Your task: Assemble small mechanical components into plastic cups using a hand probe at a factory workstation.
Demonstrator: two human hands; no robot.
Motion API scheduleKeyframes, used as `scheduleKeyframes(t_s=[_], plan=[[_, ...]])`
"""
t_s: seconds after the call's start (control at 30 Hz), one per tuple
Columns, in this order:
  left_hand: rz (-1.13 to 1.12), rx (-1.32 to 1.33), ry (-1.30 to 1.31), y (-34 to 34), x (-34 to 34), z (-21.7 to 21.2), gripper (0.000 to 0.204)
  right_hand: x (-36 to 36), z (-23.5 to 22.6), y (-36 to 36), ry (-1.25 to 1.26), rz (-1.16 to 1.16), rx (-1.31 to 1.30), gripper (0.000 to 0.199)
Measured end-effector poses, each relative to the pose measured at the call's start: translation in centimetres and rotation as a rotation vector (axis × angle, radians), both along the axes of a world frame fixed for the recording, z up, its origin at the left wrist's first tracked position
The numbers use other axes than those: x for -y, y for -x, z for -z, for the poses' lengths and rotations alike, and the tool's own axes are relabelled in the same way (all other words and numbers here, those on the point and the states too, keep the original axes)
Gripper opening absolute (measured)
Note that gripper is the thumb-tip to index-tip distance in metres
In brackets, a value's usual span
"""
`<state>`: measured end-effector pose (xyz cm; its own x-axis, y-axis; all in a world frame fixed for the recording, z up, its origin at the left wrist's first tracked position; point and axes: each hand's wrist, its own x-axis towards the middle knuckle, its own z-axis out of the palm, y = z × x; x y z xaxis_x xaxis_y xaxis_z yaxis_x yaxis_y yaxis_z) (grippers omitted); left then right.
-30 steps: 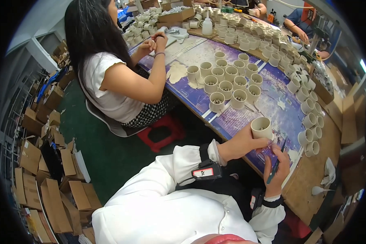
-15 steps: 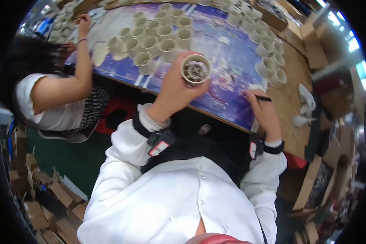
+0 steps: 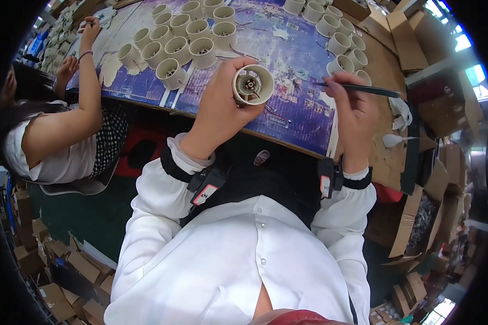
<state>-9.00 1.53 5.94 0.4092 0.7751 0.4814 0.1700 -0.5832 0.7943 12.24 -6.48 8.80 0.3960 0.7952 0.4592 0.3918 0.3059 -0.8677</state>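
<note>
My left hand [image 3: 225,97] is wrapped around a cream cup-shaped housing [image 3: 269,86], tilted so its open top faces up toward me. Inside the housing sits a small round part [image 3: 249,85] with a dark and metallic centre. To the right, above the table edge, my right hand [image 3: 355,116] grips slim black tweezers [image 3: 371,89] between thumb and fingers. Their thin tip points left toward the housing, apart from it. Several similar cream housings [image 3: 173,74] with thin dark wires stand grouped on the table, beyond my left hand.
A purple printed sheet covers the table [image 3: 303,130]. More housings [image 3: 339,43] line its right side, near a crumpled white cloth [image 3: 401,114] and a white nozzle-tipped piece [image 3: 393,140]. A co-worker [image 3: 59,124] sits at left. Cardboard boxes [image 3: 412,222] stand at right.
My right hand has lifted, and the tweezers have turned so their tip points left. The housing in my left hand has shifted slightly left in the picture. The whole view has moved a little.
</note>
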Motion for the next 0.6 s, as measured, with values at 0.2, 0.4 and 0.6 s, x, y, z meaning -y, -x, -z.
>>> scheduleKeyframes(t_s=[0.2,0.4,0.6], plan=[[0.021,-0.004,0.025,-0.1,0.3,-0.1,0.057,-0.2,-0.9,4.1,-0.177,-0.176,0.155,0.013],[0.038,0.01,0.056,-0.1,0.5,-0.3,0.058,-0.6,-0.6,4.9,-0.093,-0.161,0.336,0.01],[0.052,0.072,0.082,0.1,0.4,0.1,0.056,-0.6,-0.5,4.5,-0.182,-0.209,0.26,0.011]])
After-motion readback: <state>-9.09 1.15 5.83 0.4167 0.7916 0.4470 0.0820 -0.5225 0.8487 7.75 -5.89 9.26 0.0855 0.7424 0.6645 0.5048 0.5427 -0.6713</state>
